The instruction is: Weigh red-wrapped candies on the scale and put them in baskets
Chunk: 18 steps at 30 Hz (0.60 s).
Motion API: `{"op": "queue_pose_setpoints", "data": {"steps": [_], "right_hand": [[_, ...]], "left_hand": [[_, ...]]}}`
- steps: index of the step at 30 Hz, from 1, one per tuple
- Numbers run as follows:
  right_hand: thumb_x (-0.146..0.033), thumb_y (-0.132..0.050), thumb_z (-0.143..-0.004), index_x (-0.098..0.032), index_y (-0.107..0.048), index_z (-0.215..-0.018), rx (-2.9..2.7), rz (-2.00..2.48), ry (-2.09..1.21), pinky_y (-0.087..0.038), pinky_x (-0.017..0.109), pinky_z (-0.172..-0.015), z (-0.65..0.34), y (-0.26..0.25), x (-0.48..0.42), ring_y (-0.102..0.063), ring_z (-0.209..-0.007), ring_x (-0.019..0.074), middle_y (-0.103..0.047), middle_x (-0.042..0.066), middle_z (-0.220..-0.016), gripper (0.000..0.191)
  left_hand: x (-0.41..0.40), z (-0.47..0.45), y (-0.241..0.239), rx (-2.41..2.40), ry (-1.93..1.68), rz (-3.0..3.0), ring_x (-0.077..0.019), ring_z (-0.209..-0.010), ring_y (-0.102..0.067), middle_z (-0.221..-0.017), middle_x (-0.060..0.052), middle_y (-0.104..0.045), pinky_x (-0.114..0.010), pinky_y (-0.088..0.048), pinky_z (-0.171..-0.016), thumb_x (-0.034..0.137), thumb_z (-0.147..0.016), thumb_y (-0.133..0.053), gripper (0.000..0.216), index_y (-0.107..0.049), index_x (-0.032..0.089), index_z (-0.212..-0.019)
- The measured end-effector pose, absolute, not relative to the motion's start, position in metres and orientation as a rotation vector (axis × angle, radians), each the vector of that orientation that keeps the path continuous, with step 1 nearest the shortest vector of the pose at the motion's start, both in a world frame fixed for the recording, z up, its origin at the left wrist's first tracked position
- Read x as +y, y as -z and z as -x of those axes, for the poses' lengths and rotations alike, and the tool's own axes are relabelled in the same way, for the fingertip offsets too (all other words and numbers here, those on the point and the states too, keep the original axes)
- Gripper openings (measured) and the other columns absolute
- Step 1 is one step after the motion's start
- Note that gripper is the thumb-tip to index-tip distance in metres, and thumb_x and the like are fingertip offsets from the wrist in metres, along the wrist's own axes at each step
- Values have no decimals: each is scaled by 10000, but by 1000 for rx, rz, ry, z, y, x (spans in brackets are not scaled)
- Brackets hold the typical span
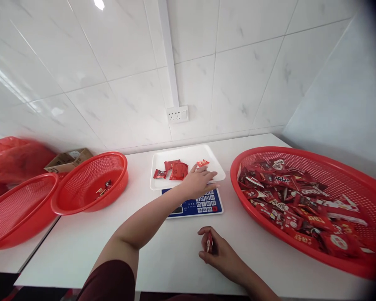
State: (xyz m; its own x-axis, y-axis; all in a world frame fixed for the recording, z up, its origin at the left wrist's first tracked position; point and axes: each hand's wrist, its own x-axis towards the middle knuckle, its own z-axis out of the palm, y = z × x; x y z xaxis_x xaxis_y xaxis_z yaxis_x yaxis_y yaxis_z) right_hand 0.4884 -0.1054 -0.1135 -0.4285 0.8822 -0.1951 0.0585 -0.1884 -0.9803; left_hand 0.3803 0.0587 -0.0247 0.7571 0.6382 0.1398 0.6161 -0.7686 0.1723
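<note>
My left hand (pixel 199 182) reaches over the white tray (pixel 156 156) of the weighing scale, fingers spread and palm down. Its fingertips are close to a small red packet (pixel 202 163); whether they touch it I cannot tell. Several other red packets (pixel 178 170) lie on the tray's left half. Below the tray shows the scale's blue keypad panel (pixel 192 205), partly covered by my left forearm. Nearer the table's front edge, my right hand (pixel 221 255) is curled around a small red wrapped packet (pixel 209 242).
A large red basket (pixel 238 177) on the right holds many red snack packets (pixel 288 200). A red basket (pixel 90 196) on the left has a few small packets. Further left are another red basket (pixel 21 200), a cardboard box (pixel 61 165) and a red plastic bag (pixel 19 159). A tiled wall stands behind.
</note>
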Motion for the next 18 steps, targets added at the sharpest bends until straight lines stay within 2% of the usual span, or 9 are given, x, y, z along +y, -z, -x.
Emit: {"op": "queue_pose_setpoints", "data": {"steps": [4,8,11,16,18], "right_hand": [[-221,-609,-717,-246,-479,-1009,-1536,1133,-1680,-400,250,-642,-489,110,-106,-476,-663,112,-481,-45,-752,321],[-208,-591,-726,-251,-476,-1038,-1584,1122,-1697,-404,253,-657,-489,113,-107,-475,-662,113,-481,-45,-758,335],[-219,-576,-742,-256,-476,-1051,-1619,1128,-1682,-409,259,-671,-490,115,-107,-480,-671,118,-485,-41,-772,327],[-240,-593,-732,-268,-486,-1045,-1621,1152,-1673,-419,263,-665,-489,115,-108,-496,-667,125,-508,-39,-775,332],[-237,-596,-728,-269,-487,-1045,-1620,1159,-1671,-422,263,-666,-488,115,-107,-497,-666,124,-509,-38,-775,337]], "left_hand": [[51,-348,22,1119,-450,-2823,-254,-1179,-505,-1122,-109,-649,-501,-277,-1055,448,-923,-351,422,-556,168,-1164],[45,-302,21,1247,-680,-2766,-237,-1166,-517,-1124,-80,-651,-478,-321,-1038,396,-913,-404,337,-580,205,-1127],[43,-248,20,1626,-845,-2646,-247,-1170,-508,-1170,-116,-620,-460,-364,-1005,384,-905,-408,356,-565,188,-1157],[20,-135,9,2632,-678,-2055,-361,-1304,-323,-1343,-202,-463,-598,-217,-1029,437,-876,-376,494,-493,142,-1254],[4,-95,3,2859,-662,-1694,-355,-1320,-294,-1377,-198,-425,-602,-189,-1038,475,-867,-351,541,-460,147,-1285]]}}
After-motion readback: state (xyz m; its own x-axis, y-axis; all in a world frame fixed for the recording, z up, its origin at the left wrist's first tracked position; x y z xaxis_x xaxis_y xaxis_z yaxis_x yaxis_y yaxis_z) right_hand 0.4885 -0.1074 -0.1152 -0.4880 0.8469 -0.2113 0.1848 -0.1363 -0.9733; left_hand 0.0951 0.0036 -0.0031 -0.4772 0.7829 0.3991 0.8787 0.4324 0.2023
